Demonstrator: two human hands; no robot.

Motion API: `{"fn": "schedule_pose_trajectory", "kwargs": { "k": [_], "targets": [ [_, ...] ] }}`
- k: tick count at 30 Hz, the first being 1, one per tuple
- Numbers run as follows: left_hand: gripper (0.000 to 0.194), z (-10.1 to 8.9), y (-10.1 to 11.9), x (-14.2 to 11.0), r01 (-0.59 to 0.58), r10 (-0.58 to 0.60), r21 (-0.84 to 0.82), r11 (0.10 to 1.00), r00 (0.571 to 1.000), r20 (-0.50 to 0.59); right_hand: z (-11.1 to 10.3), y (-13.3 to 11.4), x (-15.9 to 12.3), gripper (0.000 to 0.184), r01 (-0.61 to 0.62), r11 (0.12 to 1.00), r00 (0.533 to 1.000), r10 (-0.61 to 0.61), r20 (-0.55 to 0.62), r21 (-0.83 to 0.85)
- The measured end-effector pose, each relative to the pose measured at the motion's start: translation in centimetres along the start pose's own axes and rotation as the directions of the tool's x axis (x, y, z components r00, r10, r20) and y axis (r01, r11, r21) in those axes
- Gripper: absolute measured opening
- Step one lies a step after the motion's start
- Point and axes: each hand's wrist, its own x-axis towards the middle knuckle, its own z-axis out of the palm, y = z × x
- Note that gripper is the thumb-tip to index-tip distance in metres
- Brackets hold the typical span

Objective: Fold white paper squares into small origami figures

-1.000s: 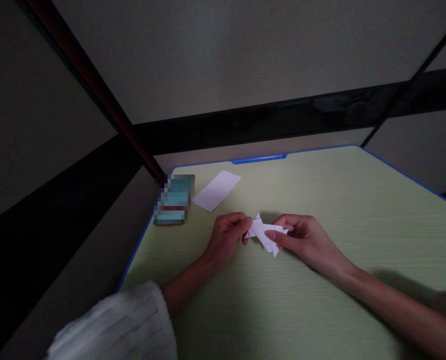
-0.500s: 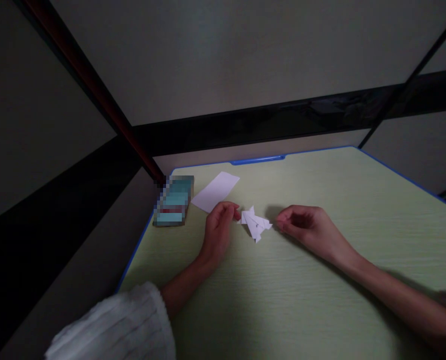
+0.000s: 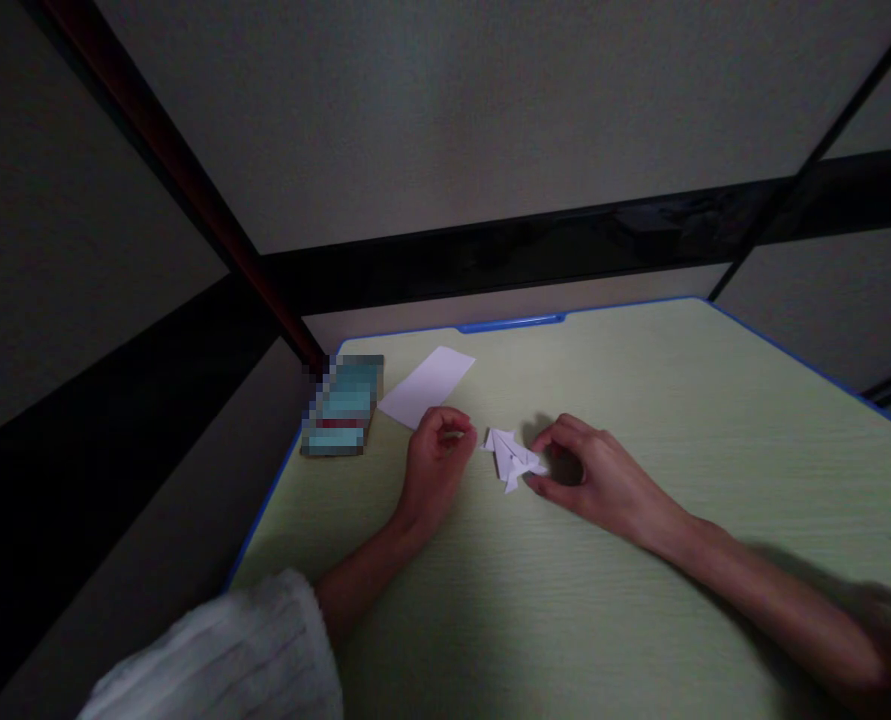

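A small folded white paper figure, shaped like an origami frog [image 3: 505, 455], lies on the pale wood-grain table between my hands, with pointed flaps sticking out at its ends. My left hand [image 3: 437, 460] is beside its left end, thumb and fingertips pinched together, with no paper visible between them. At the right end, my right hand [image 3: 595, 475] has its thumb and forefinger parted, one on each side of the pointed tips. Whether these fingers touch the paper I cannot tell.
Beyond my left hand lies a plain white paper sheet [image 3: 430, 385]. A pixelated teal flat object [image 3: 344, 405] rests near the left table edge. The table [image 3: 677, 400] has a blue rim and a blue strip [image 3: 512, 323] at the back, against dark panels.
My right hand has moved left to the paper figure, and its thumb and forefinger have spread apart. The figure has turned slightly and shifted a little. My left hand's fingertips have come together.
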Motion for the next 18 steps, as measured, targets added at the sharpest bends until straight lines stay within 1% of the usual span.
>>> {"fn": "schedule_pose_trajectory", "kwargs": {
  "k": [3, 6, 9, 11, 12, 14, 18],
  "targets": [
    [0.005, 0.1, -0.2, 0.0, -0.021, 0.022, -0.018, 1.000, 1.000, 0.016, 0.4, -0.2, 0.1, 0.010, 0.012, 1.000, 1.000, -0.012, 0.010, 0.003],
    [0.005, 0.0, -0.3, 0.0, -0.015, 0.015, -0.026, 1.000, 1.000, 0.024, 0.6, -0.4, 0.2, 0.006, -0.010, 1.000, 1.000, 0.010, 0.001, -0.016],
    [0.005, 0.0, -0.3, 0.1, -0.015, 0.015, -0.020, 1.000, 0.999, 0.032, 0.4, -0.5, 0.3, 0.005, -0.019, 0.998, 1.000, 0.018, -0.014, -0.065],
    [0.006, -0.1, -0.3, 0.1, -0.017, 0.018, -0.010, 1.000, 0.999, 0.037, 0.1, 0.0, 0.4, 0.007, -0.015, 0.993, 0.999, 0.011, -0.030, -0.120],
    [0.006, -0.1, -0.3, 0.2, -0.017, 0.017, -0.005, 1.000, 0.999, 0.039, -0.2, 0.4, 0.6, 0.008, -0.015, 0.988, 0.999, 0.008, -0.048, -0.153],
    [0.006, -0.1, -0.2, 0.2, -0.013, 0.013, 0.002, 1.000, 0.999, 0.041, -0.9, 1.8, 0.9, 0.010, -0.070, 0.972, 0.994, 0.049, -0.097, -0.222],
    [0.006, -0.1, -0.2, 0.1, -0.005, 0.005, -0.004, 1.000, 0.999, 0.054, -2.5, 5.7, 1.8, 0.015, -0.149, 0.942, 0.972, 0.084, -0.217, -0.301]
  ]
}}
